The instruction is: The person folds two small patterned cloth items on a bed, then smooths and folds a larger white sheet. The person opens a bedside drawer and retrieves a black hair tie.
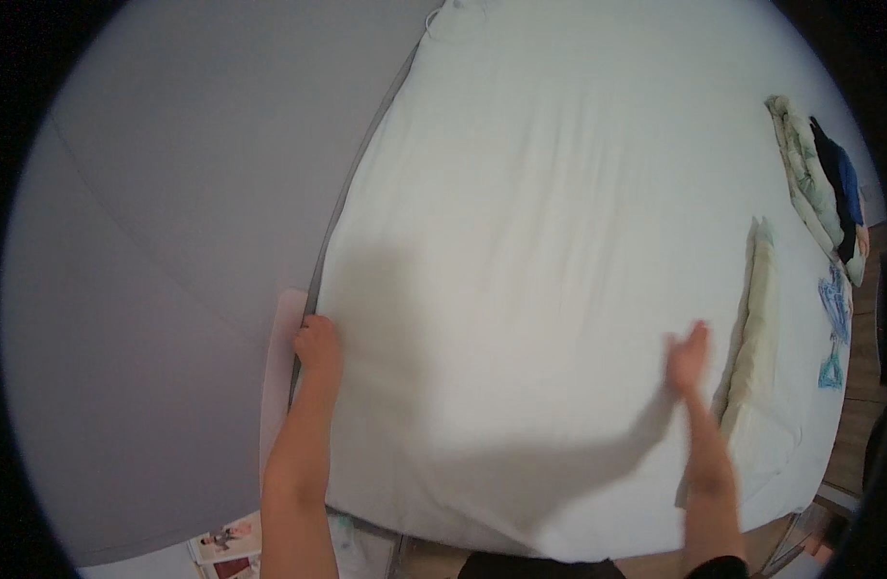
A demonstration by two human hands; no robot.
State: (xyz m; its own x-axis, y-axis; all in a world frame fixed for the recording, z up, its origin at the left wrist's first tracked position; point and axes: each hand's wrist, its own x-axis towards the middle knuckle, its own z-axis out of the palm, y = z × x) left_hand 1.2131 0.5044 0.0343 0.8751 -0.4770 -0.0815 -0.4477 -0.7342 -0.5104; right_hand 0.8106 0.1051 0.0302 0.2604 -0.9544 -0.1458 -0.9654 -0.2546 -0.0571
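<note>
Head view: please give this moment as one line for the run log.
left hand: curled at left edge of white sheet | right hand: blurred, over sheet, contact unclear | nearby: long pale fabric item

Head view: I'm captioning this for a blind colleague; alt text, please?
A person's left hand touches the left edge of a wide white fabric sheet, beside a smooth grey surface. The blurred right hand is over the sheet, near a long pale folded cloth; multicoloured folded fabrics lie at far right.

A grey wall (144, 270) fills the left of the frame; brown wooden flooring (863, 362) shows at the right edge; soft light brightens the centre.
</note>
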